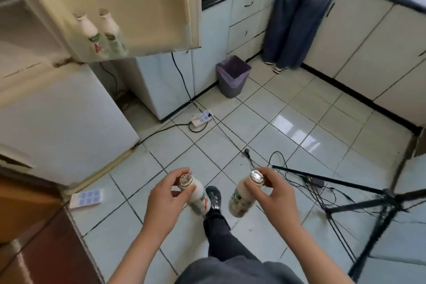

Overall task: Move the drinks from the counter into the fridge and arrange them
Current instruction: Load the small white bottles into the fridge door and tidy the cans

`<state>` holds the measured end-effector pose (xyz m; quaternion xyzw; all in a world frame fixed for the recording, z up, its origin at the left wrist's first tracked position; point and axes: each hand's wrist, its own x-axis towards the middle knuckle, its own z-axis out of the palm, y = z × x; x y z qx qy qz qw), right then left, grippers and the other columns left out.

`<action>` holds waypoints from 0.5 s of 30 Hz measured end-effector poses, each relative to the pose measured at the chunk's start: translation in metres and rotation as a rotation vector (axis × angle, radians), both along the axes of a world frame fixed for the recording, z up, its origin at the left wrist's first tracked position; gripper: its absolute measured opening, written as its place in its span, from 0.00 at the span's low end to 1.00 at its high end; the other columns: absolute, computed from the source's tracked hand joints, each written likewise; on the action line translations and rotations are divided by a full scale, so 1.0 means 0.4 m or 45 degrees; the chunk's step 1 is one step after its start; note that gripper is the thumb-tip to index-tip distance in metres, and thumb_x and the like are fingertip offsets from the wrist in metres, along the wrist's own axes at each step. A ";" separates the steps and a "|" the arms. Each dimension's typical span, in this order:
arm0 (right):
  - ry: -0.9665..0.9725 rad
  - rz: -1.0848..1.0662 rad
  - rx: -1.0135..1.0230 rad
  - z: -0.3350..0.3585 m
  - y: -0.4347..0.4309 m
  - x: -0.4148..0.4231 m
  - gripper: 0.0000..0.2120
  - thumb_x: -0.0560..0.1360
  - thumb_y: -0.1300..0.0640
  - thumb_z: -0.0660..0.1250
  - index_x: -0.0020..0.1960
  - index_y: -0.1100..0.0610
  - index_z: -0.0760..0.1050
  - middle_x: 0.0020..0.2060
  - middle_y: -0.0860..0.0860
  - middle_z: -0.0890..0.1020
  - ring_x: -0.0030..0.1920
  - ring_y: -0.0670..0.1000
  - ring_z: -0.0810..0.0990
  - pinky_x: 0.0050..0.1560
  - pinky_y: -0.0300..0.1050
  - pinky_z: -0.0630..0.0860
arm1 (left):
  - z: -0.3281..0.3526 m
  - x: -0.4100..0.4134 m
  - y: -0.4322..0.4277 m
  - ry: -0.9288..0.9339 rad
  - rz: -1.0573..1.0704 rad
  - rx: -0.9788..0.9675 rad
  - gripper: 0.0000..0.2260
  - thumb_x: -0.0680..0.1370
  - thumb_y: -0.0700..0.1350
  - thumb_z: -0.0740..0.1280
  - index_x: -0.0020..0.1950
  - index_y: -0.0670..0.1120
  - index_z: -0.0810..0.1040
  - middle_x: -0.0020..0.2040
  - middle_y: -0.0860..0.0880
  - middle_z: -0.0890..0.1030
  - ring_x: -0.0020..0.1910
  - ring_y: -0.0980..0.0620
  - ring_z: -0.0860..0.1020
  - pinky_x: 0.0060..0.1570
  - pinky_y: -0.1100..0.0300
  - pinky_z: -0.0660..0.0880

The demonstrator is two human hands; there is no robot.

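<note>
- Left hand (161, 199) grips the red-label bottle (198, 199) by its neck, well below the fridge door (143, 2).
- Right hand (275, 193) grips the green-label bottle (241, 202) likewise.
- Two more bottles (88, 31) (113, 33) stand inside that door.

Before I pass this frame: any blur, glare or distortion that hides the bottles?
Head view: the left bottle, pinched by the left hand, and the right bottle, pinched by the right hand, are fairly sharp, caps glinting; the door-shelf bottles are smeared, labels unreadable; glare whitens some floor tiles; the wide-angle lens bows the cabinet fronts.
</note>
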<state>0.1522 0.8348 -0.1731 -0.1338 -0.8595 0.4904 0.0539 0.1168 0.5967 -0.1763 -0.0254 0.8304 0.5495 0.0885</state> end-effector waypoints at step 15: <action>0.271 0.383 -0.011 0.161 -0.145 -0.902 0.09 0.71 0.50 0.70 0.46 0.39 0.72 0.42 0.39 0.79 0.46 0.39 0.76 0.42 0.31 0.71 | 0.165 -0.720 -0.135 0.284 0.410 -0.094 0.19 0.73 0.41 0.72 0.51 0.66 0.75 0.48 0.61 0.80 0.43 0.62 0.79 0.43 0.66 0.75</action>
